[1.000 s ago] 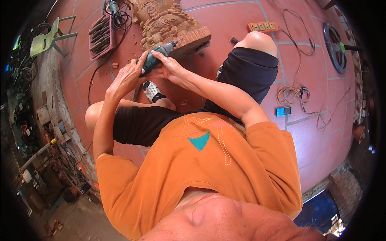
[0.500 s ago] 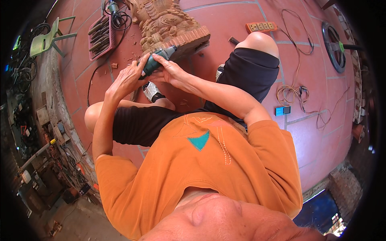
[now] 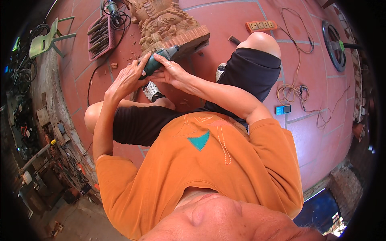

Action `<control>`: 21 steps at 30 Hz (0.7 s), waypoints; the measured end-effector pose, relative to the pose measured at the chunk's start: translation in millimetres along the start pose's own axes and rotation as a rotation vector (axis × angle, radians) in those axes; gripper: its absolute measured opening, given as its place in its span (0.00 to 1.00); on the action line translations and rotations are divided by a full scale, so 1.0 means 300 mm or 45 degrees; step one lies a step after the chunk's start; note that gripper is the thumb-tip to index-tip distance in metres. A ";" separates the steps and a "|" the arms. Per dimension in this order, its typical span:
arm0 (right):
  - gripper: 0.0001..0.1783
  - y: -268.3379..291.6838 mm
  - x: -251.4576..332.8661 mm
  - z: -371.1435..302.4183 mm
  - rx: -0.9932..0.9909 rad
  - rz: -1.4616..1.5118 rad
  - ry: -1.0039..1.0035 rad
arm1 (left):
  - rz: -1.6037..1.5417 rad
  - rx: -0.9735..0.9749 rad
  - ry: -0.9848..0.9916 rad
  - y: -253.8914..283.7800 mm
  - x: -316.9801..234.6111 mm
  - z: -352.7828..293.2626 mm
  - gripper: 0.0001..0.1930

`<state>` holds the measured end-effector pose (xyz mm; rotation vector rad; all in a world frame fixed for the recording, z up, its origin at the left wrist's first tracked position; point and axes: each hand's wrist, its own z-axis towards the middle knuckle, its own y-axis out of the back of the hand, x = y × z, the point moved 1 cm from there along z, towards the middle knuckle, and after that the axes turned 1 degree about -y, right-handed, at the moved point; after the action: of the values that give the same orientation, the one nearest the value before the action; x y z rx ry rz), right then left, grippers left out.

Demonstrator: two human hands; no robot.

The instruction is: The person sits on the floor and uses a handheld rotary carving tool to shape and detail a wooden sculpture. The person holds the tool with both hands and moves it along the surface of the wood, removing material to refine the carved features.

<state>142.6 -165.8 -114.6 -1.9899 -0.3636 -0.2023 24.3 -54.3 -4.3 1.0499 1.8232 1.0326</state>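
Floor: red tiles [image 3: 249, 12].
Grip: I see left hand [image 3: 128, 78] and right hand [image 3: 171, 72] wrapped around green power tool [image 3: 157, 60].
Tool tip: at wood carving [image 3: 171, 26] base.

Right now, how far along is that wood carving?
The wooden carving already bears deep relief, and chips litter the tiled floor. The left hand and right hand grip a green power tool at its base, so detailing there appears unfinished.
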 end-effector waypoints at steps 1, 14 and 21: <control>0.28 -0.003 0.005 -0.004 -0.003 0.007 0.007 | 0.003 0.002 -0.002 -0.001 0.001 0.004 0.48; 0.27 0.005 0.022 0.009 -0.009 0.031 0.027 | 0.020 -0.009 -0.031 0.004 -0.002 0.036 0.49; 0.27 -0.011 0.021 -0.017 -0.042 0.000 0.027 | 0.014 -0.001 -0.018 0.011 -0.015 0.025 0.50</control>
<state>147.5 -168.1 -107.8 -2.0184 -0.3485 -0.2308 33.5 -55.2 -3.0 1.0649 1.8072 1.0298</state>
